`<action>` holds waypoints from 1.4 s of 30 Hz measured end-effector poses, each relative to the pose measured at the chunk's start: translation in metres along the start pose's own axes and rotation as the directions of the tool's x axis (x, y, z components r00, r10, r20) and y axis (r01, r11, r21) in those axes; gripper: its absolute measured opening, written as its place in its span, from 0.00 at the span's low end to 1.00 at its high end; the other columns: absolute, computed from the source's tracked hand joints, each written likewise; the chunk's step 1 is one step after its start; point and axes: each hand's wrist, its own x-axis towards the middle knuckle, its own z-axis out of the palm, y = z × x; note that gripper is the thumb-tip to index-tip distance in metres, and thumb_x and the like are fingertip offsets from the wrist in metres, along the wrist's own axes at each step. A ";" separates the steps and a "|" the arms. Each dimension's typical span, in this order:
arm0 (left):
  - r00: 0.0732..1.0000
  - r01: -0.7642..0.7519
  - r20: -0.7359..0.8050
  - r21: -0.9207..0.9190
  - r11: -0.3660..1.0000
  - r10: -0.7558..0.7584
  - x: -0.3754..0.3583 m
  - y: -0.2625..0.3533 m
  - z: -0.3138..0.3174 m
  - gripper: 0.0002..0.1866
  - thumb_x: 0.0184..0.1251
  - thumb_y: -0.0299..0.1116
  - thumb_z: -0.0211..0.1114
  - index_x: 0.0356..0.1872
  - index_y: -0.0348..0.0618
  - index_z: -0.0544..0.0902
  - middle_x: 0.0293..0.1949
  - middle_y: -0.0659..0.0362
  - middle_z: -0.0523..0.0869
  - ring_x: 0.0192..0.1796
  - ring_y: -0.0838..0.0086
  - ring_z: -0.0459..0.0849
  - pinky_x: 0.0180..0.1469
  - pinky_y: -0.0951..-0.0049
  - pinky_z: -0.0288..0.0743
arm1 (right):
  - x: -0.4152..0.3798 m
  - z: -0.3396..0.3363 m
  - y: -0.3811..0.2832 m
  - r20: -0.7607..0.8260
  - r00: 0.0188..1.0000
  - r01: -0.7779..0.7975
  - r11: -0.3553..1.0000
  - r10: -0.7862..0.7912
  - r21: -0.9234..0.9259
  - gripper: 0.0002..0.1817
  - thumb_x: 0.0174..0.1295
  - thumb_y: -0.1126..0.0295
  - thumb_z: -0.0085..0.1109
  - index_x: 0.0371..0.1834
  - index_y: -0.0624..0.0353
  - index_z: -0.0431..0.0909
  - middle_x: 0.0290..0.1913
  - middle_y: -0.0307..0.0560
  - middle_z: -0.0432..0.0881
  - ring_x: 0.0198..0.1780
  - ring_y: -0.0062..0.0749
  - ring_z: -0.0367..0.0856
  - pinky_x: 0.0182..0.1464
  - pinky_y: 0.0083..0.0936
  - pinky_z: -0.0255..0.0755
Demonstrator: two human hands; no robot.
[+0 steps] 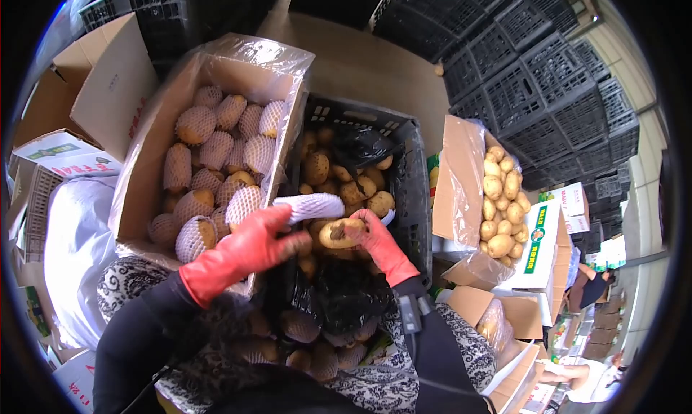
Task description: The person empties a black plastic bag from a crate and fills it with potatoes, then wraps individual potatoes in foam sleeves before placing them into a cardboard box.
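My left hand (241,254), in a red glove, pinches one end of a white foam net sleeve (311,206); its lower fingers are blurred. The sleeve lies flat in the air and points right. My right hand (384,247), also red-gloved, is closed on a potato (339,234) with a dark, dirty patch. The potato is just below the sleeve, apart from the left fingers. Both hands are over a black plastic crate (412,190) of loose potatoes (357,190) and black plastic film (360,146).
Left of the crate stands a plastic-lined carton (140,190) of potatoes in foam nets (216,151). A carton (458,187) of bare potatoes (503,205) is at right. Black crates (526,82) are stacked behind. Another person (591,378) shows at lower right.
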 end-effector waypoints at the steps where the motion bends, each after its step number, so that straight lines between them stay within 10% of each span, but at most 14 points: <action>1: 0.980 -0.197 0.040 0.197 0.960 0.193 0.001 0.013 0.003 0.31 0.67 0.36 0.73 0.68 0.38 0.73 0.61 0.48 0.82 0.65 0.58 0.81 0.67 0.63 0.72 | -0.015 0.009 -0.042 0.042 0.999 -0.040 0.973 0.032 0.228 0.26 0.69 0.48 0.65 0.55 0.58 0.71 0.47 0.43 0.81 0.46 0.26 0.83 0.42 0.25 0.81; 6: 0.988 0.091 -0.127 0.055 0.994 -0.083 -0.018 0.016 0.010 0.41 0.56 0.49 0.81 0.64 0.35 0.73 0.53 0.46 0.85 0.56 0.57 0.86 0.59 0.60 0.78 | -0.043 0.066 -0.101 0.058 0.996 -0.091 0.916 0.074 0.391 0.35 0.72 0.34 0.46 0.59 0.58 0.71 0.42 0.44 0.84 0.38 0.30 0.86 0.32 0.28 0.81; 9: 0.920 0.390 0.231 -0.594 0.704 -0.316 -0.037 0.043 -0.004 0.45 0.59 0.50 0.78 0.72 0.43 0.65 0.48 0.53 0.84 0.34 0.72 0.88 0.34 0.73 0.86 | -0.045 0.100 -0.118 0.345 0.922 -0.385 0.337 0.174 0.859 0.32 0.70 0.43 0.59 0.65 0.57 0.70 0.47 0.45 0.85 0.52 0.38 0.84 0.53 0.38 0.81; 11: 0.912 0.409 0.280 -0.645 0.646 -0.298 -0.055 0.040 -0.002 0.49 0.61 0.54 0.75 0.76 0.47 0.57 0.44 0.54 0.84 0.32 0.71 0.88 0.34 0.72 0.87 | -0.047 0.115 -0.099 0.245 0.960 0.006 0.887 -0.135 0.462 0.24 0.65 0.59 0.65 0.61 0.56 0.76 0.52 0.47 0.85 0.55 0.38 0.84 0.58 0.37 0.78; 14: 0.929 0.369 0.240 -0.643 0.671 -0.282 -0.072 0.045 -0.024 0.47 0.60 0.54 0.76 0.73 0.44 0.62 0.44 0.55 0.84 0.31 0.73 0.87 0.32 0.75 0.85 | -0.036 0.127 -0.092 0.019 0.970 0.220 0.903 -0.244 0.368 0.14 0.68 0.66 0.65 0.54 0.58 0.82 0.52 0.48 0.86 0.50 0.36 0.87 0.54 0.36 0.80; 15: 0.946 0.319 0.167 -0.620 0.717 -0.278 -0.074 0.048 -0.034 0.45 0.59 0.53 0.77 0.72 0.43 0.65 0.44 0.55 0.84 0.31 0.74 0.87 0.31 0.77 0.84 | -0.031 0.133 -0.108 0.127 0.989 -0.147 0.384 0.076 0.911 0.10 0.68 0.68 0.65 0.50 0.58 0.83 0.49 0.47 0.88 0.46 0.34 0.88 0.52 0.34 0.81; 17: 0.934 0.022 -0.354 -0.096 0.995 -0.055 -0.075 0.007 -0.046 0.41 0.54 0.40 0.83 0.68 0.41 0.71 0.49 0.54 0.86 0.48 0.68 0.88 0.50 0.70 0.84 | -0.041 0.145 -0.130 -0.231 0.953 0.299 0.745 -0.198 0.596 0.09 0.73 0.65 0.63 0.43 0.60 0.83 0.41 0.42 0.88 0.38 0.23 0.87 0.49 0.24 0.80; 19: 0.841 0.284 -0.520 0.662 0.694 0.152 -0.089 0.049 -0.067 0.37 0.46 0.36 0.81 0.62 0.59 0.76 0.47 0.53 0.85 0.46 0.52 0.88 0.48 0.58 0.83 | -0.056 0.148 -0.158 0.128 0.962 0.174 0.903 -0.241 0.393 0.12 0.74 0.63 0.61 0.44 0.64 0.83 0.40 0.46 0.89 0.40 0.25 0.87 0.45 0.23 0.79; 21: 0.827 0.398 -0.522 0.805 0.440 0.209 -0.100 0.045 -0.098 0.34 0.45 0.34 0.79 0.58 0.59 0.77 0.46 0.54 0.83 0.44 0.53 0.88 0.42 0.56 0.83 | -0.047 0.120 -0.173 0.150 0.945 0.256 0.942 -0.291 0.216 0.13 0.74 0.63 0.60 0.46 0.64 0.82 0.43 0.47 0.89 0.38 0.23 0.86 0.44 0.21 0.77; 24: 0.846 0.360 -0.265 0.924 0.129 -0.463 -0.141 -0.021 -0.134 0.20 0.50 0.49 0.75 0.39 0.48 0.87 0.37 0.51 0.88 0.39 0.52 0.88 0.41 0.52 0.80 | 0.008 0.035 -0.103 -0.398 0.908 0.187 0.978 -0.135 0.096 0.09 0.72 0.67 0.61 0.47 0.60 0.82 0.41 0.42 0.87 0.36 0.21 0.83 0.40 0.22 0.77; 28: 0.868 0.406 -0.327 0.901 0.152 -0.374 -0.115 -0.012 -0.127 0.20 0.55 0.51 0.72 0.45 0.51 0.88 0.32 0.50 0.89 0.39 0.50 0.88 0.43 0.52 0.80 | 0.057 0.025 0.004 -0.342 0.927 -0.013 0.899 -0.153 -0.437 0.16 0.62 0.69 0.67 0.52 0.59 0.80 0.41 0.46 0.86 0.44 0.38 0.85 0.45 0.32 0.78; 34: 0.908 0.418 -0.376 0.819 0.392 -0.184 -0.067 0.032 -0.106 0.25 0.58 0.39 0.74 0.57 0.45 0.83 0.41 0.47 0.90 0.44 0.50 0.89 0.47 0.57 0.82 | 0.088 -0.010 0.077 -0.304 0.725 -0.311 0.099 -0.618 -0.945 0.22 0.60 0.69 0.60 0.60 0.56 0.77 0.54 0.54 0.84 0.58 0.45 0.82 0.59 0.40 0.76; 37: 0.959 0.232 -0.283 0.774 0.589 -0.006 -0.042 0.038 -0.082 0.23 0.63 0.42 0.72 0.59 0.49 0.83 0.42 0.46 0.89 0.43 0.50 0.88 0.45 0.56 0.82 | 0.086 -0.045 0.041 -0.368 0.923 -0.336 0.229 -0.113 -0.913 0.13 0.62 0.70 0.57 0.50 0.54 0.82 0.49 0.50 0.86 0.54 0.46 0.83 0.53 0.42 0.78; 42: 0.989 0.106 -0.144 0.821 0.561 0.025 -0.015 0.056 -0.044 0.17 0.61 0.36 0.73 0.51 0.49 0.87 0.36 0.50 0.90 0.35 0.53 0.88 0.39 0.58 0.82 | 0.071 -0.065 0.051 0.162 0.911 0.198 0.057 -0.380 -0.978 0.11 0.56 0.68 0.58 0.42 0.52 0.84 0.42 0.45 0.85 0.49 0.44 0.82 0.51 0.42 0.77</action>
